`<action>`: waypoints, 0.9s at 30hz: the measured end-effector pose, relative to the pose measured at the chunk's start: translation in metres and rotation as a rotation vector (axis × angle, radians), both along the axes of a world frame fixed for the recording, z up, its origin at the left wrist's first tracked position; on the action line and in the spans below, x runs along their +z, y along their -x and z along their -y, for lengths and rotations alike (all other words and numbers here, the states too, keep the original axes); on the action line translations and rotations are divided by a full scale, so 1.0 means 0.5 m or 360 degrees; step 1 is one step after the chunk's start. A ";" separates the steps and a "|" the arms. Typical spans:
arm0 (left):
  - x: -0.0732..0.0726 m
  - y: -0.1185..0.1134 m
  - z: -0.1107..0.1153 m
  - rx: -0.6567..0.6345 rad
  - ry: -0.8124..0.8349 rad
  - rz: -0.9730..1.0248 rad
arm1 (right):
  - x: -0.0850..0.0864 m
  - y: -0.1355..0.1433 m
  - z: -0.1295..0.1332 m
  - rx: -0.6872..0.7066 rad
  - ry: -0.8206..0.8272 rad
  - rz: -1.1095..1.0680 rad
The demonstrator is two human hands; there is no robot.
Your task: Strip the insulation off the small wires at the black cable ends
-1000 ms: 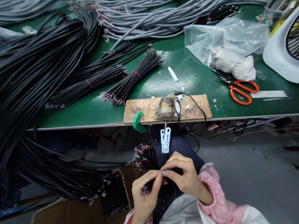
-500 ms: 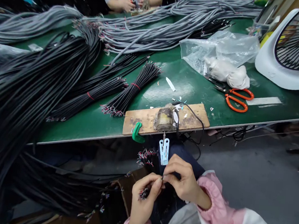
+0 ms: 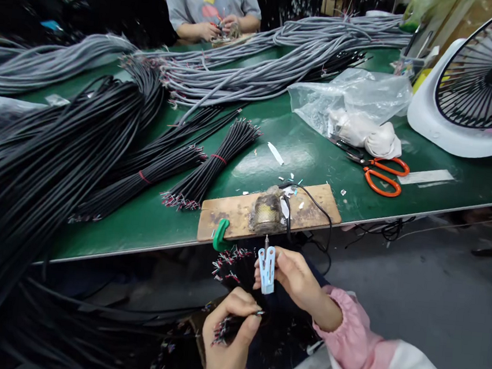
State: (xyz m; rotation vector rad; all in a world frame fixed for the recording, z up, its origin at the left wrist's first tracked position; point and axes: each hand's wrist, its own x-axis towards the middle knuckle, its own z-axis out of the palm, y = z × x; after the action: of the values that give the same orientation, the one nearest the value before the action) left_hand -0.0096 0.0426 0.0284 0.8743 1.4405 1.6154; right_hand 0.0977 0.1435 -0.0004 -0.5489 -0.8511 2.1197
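Observation:
My left hand (image 3: 231,340) is closed on a bunch of black wires (image 3: 224,327), with one stripped end pinched between thumb and forefinger. Just above and to the right, my right hand (image 3: 300,279) is at the light blue clip (image 3: 267,270), its fingers bent behind and beside it; what its fingertips hold, if anything, is hidden. The clip hangs on a metal tip at the front of the wooden board (image 3: 313,205). More wire ends with red and white tips (image 3: 232,264) show left of the clip.
Black cable bundles (image 3: 81,128) cover the table's left side, grey cables (image 3: 247,80) its back. Orange-handled scissors (image 3: 381,174), a plastic bag (image 3: 350,96) and a white fan (image 3: 467,101) are at right. A green clamp (image 3: 221,234) grips the board. A person's hands (image 3: 220,28) work opposite.
My right hand has left my left fingertips and moved up beside the clip. My left hand has shifted slightly down and left. The view has tilted up a little.

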 end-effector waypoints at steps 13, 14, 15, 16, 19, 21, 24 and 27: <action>0.004 -0.004 -0.019 0.0007 0.0122 -0.0089 | 0.030 0.011 -0.029 -0.0035 -0.0205 0.0176; 0.003 -0.003 -0.019 -0.0003 0.0128 -0.0099 | 0.030 0.010 -0.029 -0.0047 -0.0234 0.0185; 0.003 -0.003 -0.019 -0.0014 0.0131 -0.0104 | 0.029 0.009 -0.029 -0.0056 -0.0251 0.0186; 0.003 -0.002 -0.019 -0.0022 0.0132 -0.0107 | 0.028 0.009 -0.028 -0.0059 -0.0257 0.0178; 0.005 -0.001 -0.021 -0.0057 0.0126 -0.0109 | 0.023 0.013 -0.027 -0.0051 -0.0245 0.0135; 0.007 -0.001 -0.021 -0.0101 0.0116 -0.0110 | 0.021 0.016 -0.026 -0.0041 -0.0204 0.0105; 0.006 0.002 -0.015 -0.0157 0.0133 -0.0077 | 0.019 0.016 -0.024 -0.0024 -0.0106 0.0060; -0.005 0.005 -0.002 -0.0150 0.0204 -0.0014 | 0.014 0.004 -0.013 0.0079 -0.0122 0.0032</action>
State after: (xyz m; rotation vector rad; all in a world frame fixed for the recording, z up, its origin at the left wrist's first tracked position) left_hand -0.0122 0.0436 0.0257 0.8632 1.4701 1.4349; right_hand 0.0958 0.1497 0.0066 -0.5145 -0.9622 2.1197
